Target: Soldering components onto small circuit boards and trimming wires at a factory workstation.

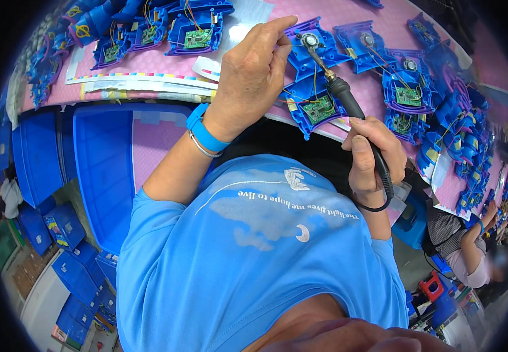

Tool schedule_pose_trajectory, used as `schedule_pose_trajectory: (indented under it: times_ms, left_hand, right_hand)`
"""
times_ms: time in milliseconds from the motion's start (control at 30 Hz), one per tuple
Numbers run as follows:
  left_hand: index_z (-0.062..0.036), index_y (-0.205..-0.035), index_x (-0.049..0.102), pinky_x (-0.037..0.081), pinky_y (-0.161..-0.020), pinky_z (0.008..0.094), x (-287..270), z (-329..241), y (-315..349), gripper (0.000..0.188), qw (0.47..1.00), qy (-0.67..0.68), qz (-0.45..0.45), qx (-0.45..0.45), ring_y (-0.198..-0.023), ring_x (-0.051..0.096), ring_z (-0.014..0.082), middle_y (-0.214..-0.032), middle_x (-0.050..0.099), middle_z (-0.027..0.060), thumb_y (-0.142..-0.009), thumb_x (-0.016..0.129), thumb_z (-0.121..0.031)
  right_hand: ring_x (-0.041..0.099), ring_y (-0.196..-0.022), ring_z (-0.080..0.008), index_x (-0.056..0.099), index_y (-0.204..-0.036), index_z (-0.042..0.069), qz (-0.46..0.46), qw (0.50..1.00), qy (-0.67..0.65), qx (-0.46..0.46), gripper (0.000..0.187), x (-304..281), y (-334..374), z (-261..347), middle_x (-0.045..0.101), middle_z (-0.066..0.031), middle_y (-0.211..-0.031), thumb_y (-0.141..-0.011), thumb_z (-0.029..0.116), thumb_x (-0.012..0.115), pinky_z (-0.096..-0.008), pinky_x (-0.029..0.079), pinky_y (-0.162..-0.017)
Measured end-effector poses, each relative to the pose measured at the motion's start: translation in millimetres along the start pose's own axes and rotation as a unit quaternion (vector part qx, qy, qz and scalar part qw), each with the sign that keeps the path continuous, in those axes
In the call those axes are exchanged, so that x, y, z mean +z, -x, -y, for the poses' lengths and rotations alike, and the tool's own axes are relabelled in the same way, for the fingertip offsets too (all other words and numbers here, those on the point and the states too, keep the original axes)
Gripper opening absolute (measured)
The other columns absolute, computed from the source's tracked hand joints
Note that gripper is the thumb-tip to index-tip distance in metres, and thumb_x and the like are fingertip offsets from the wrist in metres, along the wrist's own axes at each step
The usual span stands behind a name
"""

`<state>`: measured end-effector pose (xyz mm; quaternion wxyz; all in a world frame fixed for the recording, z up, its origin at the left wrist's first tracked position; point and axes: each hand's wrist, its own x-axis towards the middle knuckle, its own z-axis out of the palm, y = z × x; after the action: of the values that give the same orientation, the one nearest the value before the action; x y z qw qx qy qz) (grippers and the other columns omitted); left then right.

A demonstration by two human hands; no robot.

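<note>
Blue plastic crates (104, 176) are being kept stacked under and beside the pink-covered bench (348, 14) at the left, and a row of open blue shells with green circuit boards (197, 37) is being laid out along its far edge. Moving right, the left hand (253, 70) is being held above the bench with fingers curled and the forefinger and thumb pressed together at the tips, apparently pinching something thin, probably solder wire, though it cannot be made out. Just beside it, an open blue toy shell (315, 88) with a small round speaker (309, 40) and a green board is being worked on, lying at the bench's near edge. The right hand (370, 154) is being closed in a fist round the black handle of a soldering iron (339, 88), whose tip is being set at the speaker. A joint at the speaker terminals seems to be in hand; the next move calls for steady feeding at the tip. Further right, more shells are being lined up.
</note>
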<state>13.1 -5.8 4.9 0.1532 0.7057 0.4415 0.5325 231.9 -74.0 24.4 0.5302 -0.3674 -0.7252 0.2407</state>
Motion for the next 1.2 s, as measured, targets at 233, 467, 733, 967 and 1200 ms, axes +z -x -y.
schedule_pose_trajectory:
  times_ms: [233, 467, 733, 967, 1200]
  left_hand:
    - [-0.0011, -0.124, 0.062, 0.053, -0.063, 0.0354, 2.4, 1.4, 0.2, 0.037, 1.0, 0.014, 0.007, -0.019, -0.071, 0.066, 0.0236, -0.09, 0.065, 0.014, -0.089, 0.064, 0.009]
    - [-0.0029, -0.118, 0.067, 0.049, -0.06, 0.0305, -4.7, 4.2, -1.2, 0.028, 0.999, 0.009, -0.025, -0.04, -0.065, 0.059, 0.0177, -0.089, 0.065, 0.0094, -0.092, 0.064, 0.005]
    - [-0.005, -0.123, 0.066, 0.048, -0.055, 0.0288, -16.2, 8.6, 4.3, 0.034, 0.999, -0.008, -0.004, -0.05, -0.06, 0.057, 0.0153, -0.089, 0.065, 0.0083, -0.091, 0.066, 0.006]
    - [-0.0037, -0.126, 0.062, 0.051, -0.058, 0.0314, -13.3, 7.9, 4.7, 0.039, 0.998, 0.005, 0.002, -0.058, -0.064, 0.063, 0.018, -0.092, 0.065, 0.0118, -0.089, 0.065, 0.008]
    - [-0.0019, -0.126, 0.061, 0.053, -0.065, 0.0356, -11.6, 10.4, 3.1, 0.038, 1.0, -0.01, 0.013, -0.027, -0.07, 0.064, 0.0244, -0.091, 0.064, 0.0136, -0.089, 0.064, 0.008]
  right_hand:
    - [0.063, -0.056, -0.0222, 0.069, -0.098, -0.008, 0.002, 1.0, -0.002, 0.003, 0.019, 0.9, -1.4, -0.5, 0.068, -0.0132, -0.071, -0.081, 0.0, 0.067, -0.0328, 0.048, -0.053]
    - [0.062, -0.055, -0.0205, 0.068, -0.102, -0.009, -0.034, 0.998, -0.05, -0.026, 0.021, -1.3, 0.8, -3.8, 0.066, -0.0123, -0.067, -0.084, 0.0, 0.065, -0.032, 0.048, -0.053]
    - [0.062, -0.055, -0.02, 0.069, -0.102, -0.008, -0.017, 0.999, -0.047, 0.006, 0.021, 2.5, -6.0, -2.5, 0.064, -0.0115, -0.065, -0.083, 0.0, 0.065, -0.0307, 0.047, -0.053]
    - [0.061, -0.062, -0.0164, 0.067, -0.109, -0.008, 0.026, 0.999, -0.02, 0.027, 0.023, 6.3, -8.2, -4.5, 0.066, -0.0138, -0.074, -0.094, 0.009, 0.061, -0.0285, 0.047, -0.058]
    - [0.062, -0.062, -0.016, 0.068, -0.108, -0.008, 0.022, 0.999, 0.001, 0.031, 0.024, 6.2, -8.5, -4.6, 0.066, -0.0132, -0.074, -0.094, 0.011, 0.063, -0.0282, 0.048, -0.059]
